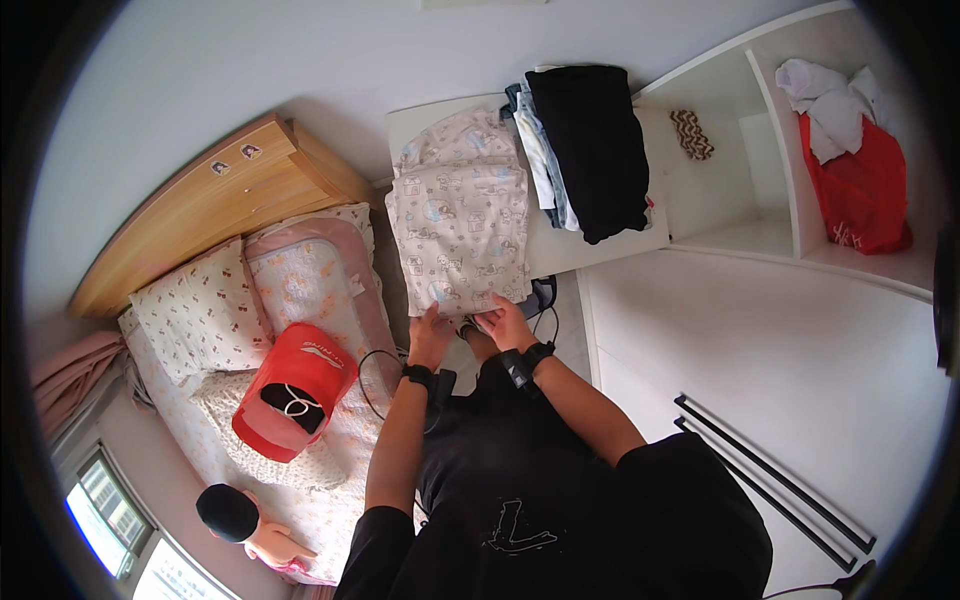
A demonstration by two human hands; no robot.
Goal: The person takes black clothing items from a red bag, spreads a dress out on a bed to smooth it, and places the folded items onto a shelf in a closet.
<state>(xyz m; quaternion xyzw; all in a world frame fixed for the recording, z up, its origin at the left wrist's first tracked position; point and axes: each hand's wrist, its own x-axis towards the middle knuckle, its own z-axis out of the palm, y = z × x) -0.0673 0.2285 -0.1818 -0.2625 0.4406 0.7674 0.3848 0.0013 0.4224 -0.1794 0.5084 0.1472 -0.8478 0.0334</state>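
A pale pink cloth (460, 220) printed with small cartoon figures lies spread lengthwise over a white desktop, its near end hanging over the front edge. My left hand (428, 336) grips the near left corner of this cloth. Close to the near right corner, my right hand (505, 325) has hold of the same edge, with the thumb on top. The fingers under the fabric are partly hidden. Just right of the cloth sits a stack of folded clothes, with a black garment (590, 150) on top and white and blue ones (540, 165) showing at its left side.
White shelving (780, 150) on the right holds a red bag (855, 190) with white cloth and a brown zigzag-patterned item (692, 135). On the left, a bed (345, 500) with a wooden headboard (235, 200) carries pillows (205, 310), a red bag (300, 375) and a doll (250, 525).
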